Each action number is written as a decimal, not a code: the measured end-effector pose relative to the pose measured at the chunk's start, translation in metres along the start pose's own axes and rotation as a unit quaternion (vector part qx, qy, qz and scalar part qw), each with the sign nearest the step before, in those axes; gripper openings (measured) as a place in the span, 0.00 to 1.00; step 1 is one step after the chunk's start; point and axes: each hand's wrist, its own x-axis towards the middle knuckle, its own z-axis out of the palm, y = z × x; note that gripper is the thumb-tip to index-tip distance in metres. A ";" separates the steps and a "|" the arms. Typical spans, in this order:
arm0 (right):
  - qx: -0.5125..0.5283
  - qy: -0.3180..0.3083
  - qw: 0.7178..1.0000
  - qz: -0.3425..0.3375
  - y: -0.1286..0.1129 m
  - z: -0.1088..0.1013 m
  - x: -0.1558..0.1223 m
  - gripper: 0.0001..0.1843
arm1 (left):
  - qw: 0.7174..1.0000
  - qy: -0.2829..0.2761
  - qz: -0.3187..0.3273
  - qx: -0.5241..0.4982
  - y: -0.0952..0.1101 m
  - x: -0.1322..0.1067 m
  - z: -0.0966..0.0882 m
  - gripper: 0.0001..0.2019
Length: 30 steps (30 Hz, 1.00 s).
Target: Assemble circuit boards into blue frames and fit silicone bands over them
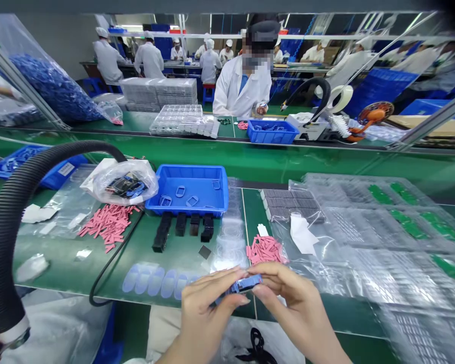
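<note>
Between my two hands is a small blue plastic frame with a dark part in it [245, 284], held over the table's front edge. My left hand [212, 301] grips its left side, thumb below and fingers above. On the other side, my right hand [290, 293] pinches the right end between thumb and fingers. Just beyond lies a pile of pink strips [266, 249]. To the left of my hands, a row of pale oval films [156, 281] lies along the table edge. A small dark square [204, 252] rests behind them.
A blue bin [189, 202] holds several blue frames, with black blocks [162, 232] before it. More pink strips [108, 222] lie left, near a bag of parts [127, 186]. A black hose [2, 242] arches at left. Clear trays [387, 242] with green boards cover the right. A co-worker [242, 86] sits opposite.
</note>
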 end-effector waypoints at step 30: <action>0.059 0.047 0.997 -0.015 0.003 0.001 0.000 0.06 | 0.960 0.009 -0.273 -0.061 0.005 -0.012 0.006 0.10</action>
